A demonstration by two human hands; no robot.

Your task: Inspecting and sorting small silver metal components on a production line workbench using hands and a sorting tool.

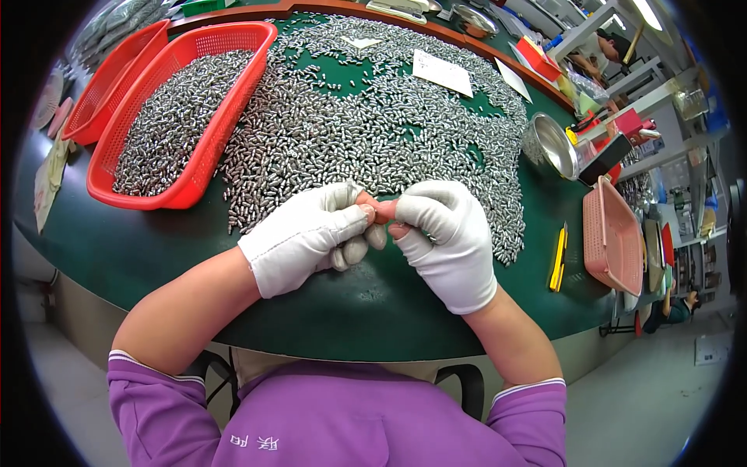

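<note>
My left hand (319,229) and my right hand (443,237) meet at the near edge of a wide spread of small silver metal pieces (327,132). Both wear white gloves with some fingertips bare. Thumb and forefinger of each hand are pinched close together, fingertips nearly touching. Whatever lies between them is too small or too hidden to name. Some gloved fingers of the left hand curl underneath. Beyond my left forearm stands a red plastic basket (101,175), heaped with more of the same metal pieces.
A second red basket (124,62) stands at the far left. Paper slips (442,71) lie on the pieces. To the right are a steel bowl (554,144), a yellow cutter knife (558,261) and a pink basket (595,233). A wooden rim (311,6) borders the green table (373,311).
</note>
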